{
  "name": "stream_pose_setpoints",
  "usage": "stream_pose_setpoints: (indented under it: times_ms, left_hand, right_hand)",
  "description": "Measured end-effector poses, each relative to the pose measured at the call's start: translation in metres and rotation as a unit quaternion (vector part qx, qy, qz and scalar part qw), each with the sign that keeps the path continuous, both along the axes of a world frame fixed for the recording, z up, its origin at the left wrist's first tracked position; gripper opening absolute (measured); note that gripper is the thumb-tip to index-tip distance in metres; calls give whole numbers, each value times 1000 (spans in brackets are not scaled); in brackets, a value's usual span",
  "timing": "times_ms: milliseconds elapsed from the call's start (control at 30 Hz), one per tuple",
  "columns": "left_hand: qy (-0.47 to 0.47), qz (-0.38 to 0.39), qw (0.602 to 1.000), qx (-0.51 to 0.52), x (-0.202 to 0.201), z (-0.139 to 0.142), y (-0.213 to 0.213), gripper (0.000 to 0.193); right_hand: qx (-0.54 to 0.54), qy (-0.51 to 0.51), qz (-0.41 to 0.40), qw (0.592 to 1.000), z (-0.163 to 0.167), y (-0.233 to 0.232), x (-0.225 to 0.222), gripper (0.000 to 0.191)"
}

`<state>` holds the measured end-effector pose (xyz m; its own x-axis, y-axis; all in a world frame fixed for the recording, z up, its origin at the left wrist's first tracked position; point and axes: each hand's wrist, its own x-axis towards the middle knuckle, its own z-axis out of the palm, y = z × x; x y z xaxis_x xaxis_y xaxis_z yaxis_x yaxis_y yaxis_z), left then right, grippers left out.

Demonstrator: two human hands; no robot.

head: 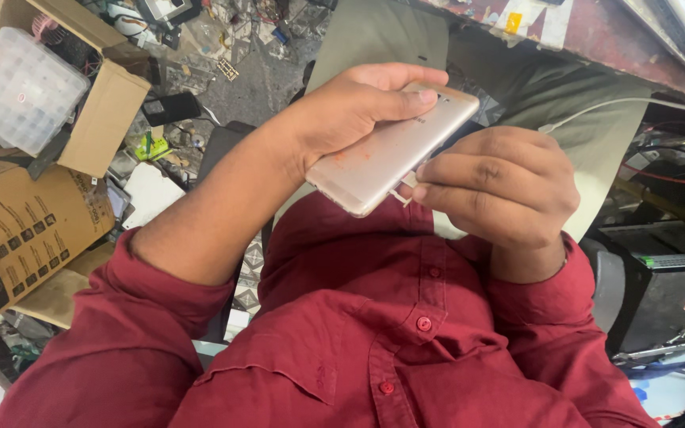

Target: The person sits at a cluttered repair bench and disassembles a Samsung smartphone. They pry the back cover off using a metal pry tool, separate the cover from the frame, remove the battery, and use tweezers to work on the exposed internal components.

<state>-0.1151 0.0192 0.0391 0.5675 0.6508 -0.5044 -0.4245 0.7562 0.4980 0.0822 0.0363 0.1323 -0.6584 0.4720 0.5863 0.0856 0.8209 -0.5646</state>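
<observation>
The left hand point(350, 111) grips a slim gold-coloured phone point(390, 150) back side up, fingers wrapped over its far long edge and the thumb pressed along the top near the upper corner. The phone is held in the air in front of the person's chest, above the red shirt point(406, 333), and rests on nothing. Its long axis runs on a diagonal, from the lower end near the middle of the view up to the right, where the top corner points toward the edge of the bench point(596, 40). The back panel tilts slightly toward the camera, and the near long edge faces down and right. The right hand point(501, 186) is curled against that near long edge, fingers closed together and pinching a small pale tray point(403, 193) that sticks out of the phone's side close to the lower end; the fingertips touch the phone's rim there. Open room lies mainly below the phone, between it and the shirt, and a little beyond its upper end before the bench edge. To the left, well apart from the hands, stand cardboard boxes point(25, 230) and a clear plastic compartment case point(21, 87), with small parts strewn over the floor point(263, 79). To the right, dark equipment point(660, 285) crowds in near the right forearm.
</observation>
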Motion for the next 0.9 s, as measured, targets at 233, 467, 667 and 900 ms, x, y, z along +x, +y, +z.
stream_pose_setpoints:
  times_ms: [233, 467, 667, 900]
  left_hand:
    - [6, -24, 1000, 7, -1, -1, 4, 57]
    - [16, -30, 999, 9, -1, -4, 6, 58]
    - [31, -5, 999, 18, -2, 10, 7, 63]
    - [-6, 16, 999, 38, -14, 33, 3, 111]
  right_hand:
    - [4, -59, -2, 998, 11, -5, 3, 9]
    - [1, -60, -13, 998, 13, -5, -2, 8]
    - [-12, -68, -6, 998, 21, -3, -4, 5]
    - [28, -28, -34, 999, -12, -1, 19, 4]
